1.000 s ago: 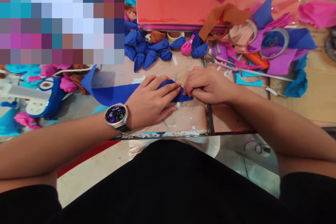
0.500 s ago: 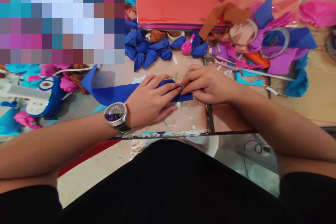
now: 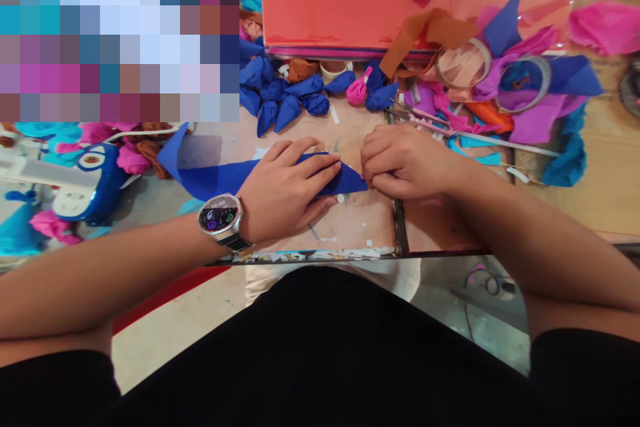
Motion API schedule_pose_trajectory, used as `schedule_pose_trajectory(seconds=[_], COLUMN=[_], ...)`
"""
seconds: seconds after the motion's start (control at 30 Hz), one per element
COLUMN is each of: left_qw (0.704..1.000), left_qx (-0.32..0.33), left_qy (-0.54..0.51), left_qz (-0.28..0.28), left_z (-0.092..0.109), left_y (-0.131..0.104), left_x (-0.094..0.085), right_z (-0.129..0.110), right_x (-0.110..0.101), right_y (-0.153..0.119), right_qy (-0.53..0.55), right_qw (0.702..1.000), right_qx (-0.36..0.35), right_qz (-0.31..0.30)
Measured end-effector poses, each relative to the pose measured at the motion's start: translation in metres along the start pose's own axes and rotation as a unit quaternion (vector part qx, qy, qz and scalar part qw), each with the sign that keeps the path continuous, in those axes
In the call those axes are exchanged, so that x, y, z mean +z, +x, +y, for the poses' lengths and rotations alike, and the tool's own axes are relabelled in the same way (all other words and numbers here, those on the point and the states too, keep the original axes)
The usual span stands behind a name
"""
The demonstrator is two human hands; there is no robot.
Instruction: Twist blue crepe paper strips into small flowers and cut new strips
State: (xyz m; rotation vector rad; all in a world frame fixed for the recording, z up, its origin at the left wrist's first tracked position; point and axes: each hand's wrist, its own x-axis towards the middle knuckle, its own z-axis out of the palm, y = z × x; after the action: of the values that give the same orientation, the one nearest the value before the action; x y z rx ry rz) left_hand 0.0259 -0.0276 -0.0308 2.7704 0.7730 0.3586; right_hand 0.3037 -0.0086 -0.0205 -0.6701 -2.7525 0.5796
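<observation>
A long blue strip of crepe-like paper (image 3: 215,179) lies across the table in front of me, its left end curling up. My left hand (image 3: 295,180), with a watch on the wrist, rests flat over the strip, fingers stretched out and pressing it down. At the strip's right end, which narrows to a point, my right hand (image 3: 395,161) pinches the tip between curled fingers. Beyond my hands sits a cluster of small twisted blue paper pieces (image 3: 287,110), with a pink paper piece (image 3: 357,88) beside it.
A plastic-wrapped stack of coral paper sheets (image 3: 345,10) lies at the back. Tape rolls (image 3: 545,83), a pair of scissors (image 3: 425,117) and coloured paper scraps crowd the right. A blue-and-white device (image 3: 93,180) stands on the left. The table's edge (image 3: 320,257) runs close to my body.
My right hand has shifted slightly right, away from my left fingertips. The strip's right end, folded up at the fingers before, now lies flatter as a point. My left hand has barely moved.
</observation>
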Motion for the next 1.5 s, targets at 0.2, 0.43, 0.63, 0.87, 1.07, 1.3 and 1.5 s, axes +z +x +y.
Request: schedule_pose_trajectory(seconds=[0.2,0.43,0.63,0.87,1.07,1.3,1.5], left_qw=[1.0,1.0,0.999,0.996,0.996,0.997,0.997], left_qx=[0.001,-0.005,-0.045,-0.066,-0.071,-0.066,-0.056], left_qy=[-0.008,-0.003,0.024,0.054,0.053,0.031,0.018], left_qz=[0.002,-0.001,0.005,0.005,0.015,0.027,0.04], left_z=[0.0,0.001,0.001,0.001,-0.001,-0.01,-0.013], left_y=[0.0,0.0,-0.001,0.0,0.001,0.005,0.006], left_x=[0.001,0.0,-0.004,-0.008,-0.006,-0.003,0.0], right_z=[-0.005,-0.004,-0.003,-0.005,-0.005,-0.005,-0.007], right_x=[0.0,0.005,0.001,0.0,0.0,0.001,0.007], right_y=[0.001,0.0,0.0,0.0,0.001,0.001,0.001], right_qy=[0.016,0.031,0.034,0.023,0.016,0.013,0.059], right_qw=[0.999,0.999,0.999,0.999,0.999,0.999,0.996], right_qx=[0.017,0.012,0.016,0.021,0.027,0.024,0.024], right_qz=[0.046,0.042,0.03,0.024,0.018,0.031,0.07])
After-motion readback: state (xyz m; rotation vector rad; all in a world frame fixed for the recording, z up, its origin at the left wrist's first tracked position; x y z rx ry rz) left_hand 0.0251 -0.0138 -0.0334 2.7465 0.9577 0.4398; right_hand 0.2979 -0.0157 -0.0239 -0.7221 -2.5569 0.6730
